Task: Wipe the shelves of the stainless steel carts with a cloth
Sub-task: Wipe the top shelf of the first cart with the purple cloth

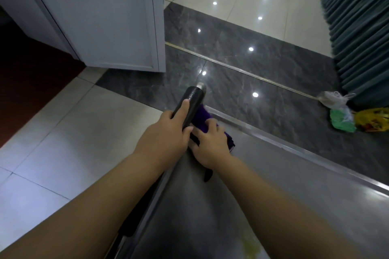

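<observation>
Forearms: both reached up from the bottom edge, bare, the left one crossing over the cart's near-left edge
Left hand [166, 132]: wrapped round the black handle [192, 103], fingers over its top and thumb against its side; clamped firmly
Right hand [210, 145]: just beside the left, fingers spread and pressing flat on the cloth [203, 116], not curled round it
Cloth: purple, bunched, lying at the far corner of the top shelf [273, 195], tucked against the handle's base; mostly covered by the right hand
Top shelf: dull steel with a raised rim along its right side; a yellowish smear [250, 246] near the bottom edge
Around: white cabinet [101, 17] on the far left, standing on pale tiles; dark marble floor band crossed by a brass strip [242, 69]; teal pleated curtain [357, 27] down the right; plastic bags [341, 118], white, green and yellow, heaped on the floor at its foot
Hidden or unclear: lower shelves and wheels out of sight beneath the top; a dark shape under the right wrist too blurred to name; bag contents not readable
</observation>
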Demonstrator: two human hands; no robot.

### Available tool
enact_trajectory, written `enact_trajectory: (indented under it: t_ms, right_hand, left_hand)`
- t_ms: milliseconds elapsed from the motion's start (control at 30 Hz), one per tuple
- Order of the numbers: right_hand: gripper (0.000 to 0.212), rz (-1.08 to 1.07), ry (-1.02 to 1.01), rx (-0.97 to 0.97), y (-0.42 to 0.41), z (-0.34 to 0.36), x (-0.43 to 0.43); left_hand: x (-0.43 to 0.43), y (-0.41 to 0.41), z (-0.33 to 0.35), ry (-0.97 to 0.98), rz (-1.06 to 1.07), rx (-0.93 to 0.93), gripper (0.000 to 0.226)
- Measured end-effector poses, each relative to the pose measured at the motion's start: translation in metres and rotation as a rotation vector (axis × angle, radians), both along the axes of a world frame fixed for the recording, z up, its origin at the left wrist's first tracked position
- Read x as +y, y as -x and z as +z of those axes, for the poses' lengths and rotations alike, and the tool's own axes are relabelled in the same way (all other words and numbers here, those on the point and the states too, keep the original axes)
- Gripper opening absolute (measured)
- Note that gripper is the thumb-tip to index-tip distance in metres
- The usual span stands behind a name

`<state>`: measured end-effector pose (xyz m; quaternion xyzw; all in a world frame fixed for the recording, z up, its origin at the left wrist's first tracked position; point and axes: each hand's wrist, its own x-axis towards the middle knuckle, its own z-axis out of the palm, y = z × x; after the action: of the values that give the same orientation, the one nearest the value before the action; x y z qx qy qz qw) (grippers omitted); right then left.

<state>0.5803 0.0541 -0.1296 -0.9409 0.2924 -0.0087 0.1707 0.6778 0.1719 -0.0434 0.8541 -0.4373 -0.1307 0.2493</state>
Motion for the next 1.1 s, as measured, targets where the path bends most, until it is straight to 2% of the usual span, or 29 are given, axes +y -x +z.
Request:
enact_trajectory:
  t_ms: [67, 133, 233, 333, 400, 467, 533, 600, 667, 767, 833, 900, 1033, 1067, 1100]
  right_hand:
    - [0.053, 0.272, 0.038, -0.020, 0.016, 0.005, 0.000]
    - [0.057, 0.366, 0.143, 0.003, 0.030, 0.002, -0.010]
    - [0.060, 0.050, 0.248, 0.101, 0.034, -0.008, -0.039]
    - [0.057, -0.287, 0.117, 0.089, 0.017, -0.016, -0.052]
    - [0.057, -0.328, 0.080, 0.095, 0.000, -0.021, -0.032]
    - [0.054, -0.193, 0.099, 0.048, -0.006, -0.026, 0.004]
    - [0.053, 0.064, 0.137, 0.034, 0.011, -0.027, 0.031]
    - [0.055, 0.194, 0.156, 0.068, 0.038, -0.023, 0.017]
    - [0.054, 0.008, 0.141, 0.148, 0.064, -0.017, -0.017]
    - [0.054, -0.538, 0.031, 0.187, 0.078, -0.007, -0.047]
    - [0.055, -0.643, -0.007, 0.224, 0.059, -0.004, -0.029]
    - [0.056, -0.477, -0.040, 0.225, 0.038, -0.006, 0.014]
    - [0.056, 0.183, 0.035, 0.102, 0.047, -0.010, 0.085]
    - [0.055, 0.239, 0.074, 0.101, 0.058, -0.010, 0.075]
    - [0.055, 0.187, 0.110, 0.122, 0.068, -0.010, 0.059]
  left_hand:
    - [0.000, 0.001, 0.000, 0.010, -0.007, -0.008, 0.065]
    - [0.000, 0.001, 0.000, 0.016, -0.012, -0.015, 0.065]
    - [0.000, 0.000, -0.002, 0.013, -0.008, -0.036, 0.065]
    - [0.000, 0.000, -0.003, 0.019, 0.003, -0.073, 0.065]
    - [0.000, 0.000, -0.003, 0.023, 0.009, -0.082, 0.065]
    - [0.000, 0.000, -0.002, 0.027, 0.007, -0.070, 0.065]
    - [0.001, 0.000, -0.001, 0.031, -0.001, -0.060, 0.065]
    - [0.001, 0.000, 0.001, 0.032, 0.002, -0.063, 0.064]
    - [0.001, 0.000, 0.002, 0.025, 0.002, -0.061, 0.064]
    - [0.002, 0.001, 0.004, 0.012, 0.004, -0.073, 0.064]
    - [0.003, 0.002, 0.006, 0.001, 0.001, -0.108, 0.063]
    - [0.005, 0.002, 0.008, -0.005, 0.010, -0.124, 0.063]
    - [0.008, 0.003, 0.015, -0.028, -0.007, -0.149, 0.062]
    - [0.011, 0.002, 0.017, -0.038, -0.021, -0.153, 0.062]
    - [0.014, 0.002, 0.018, -0.047, -0.035, -0.151, 0.062]
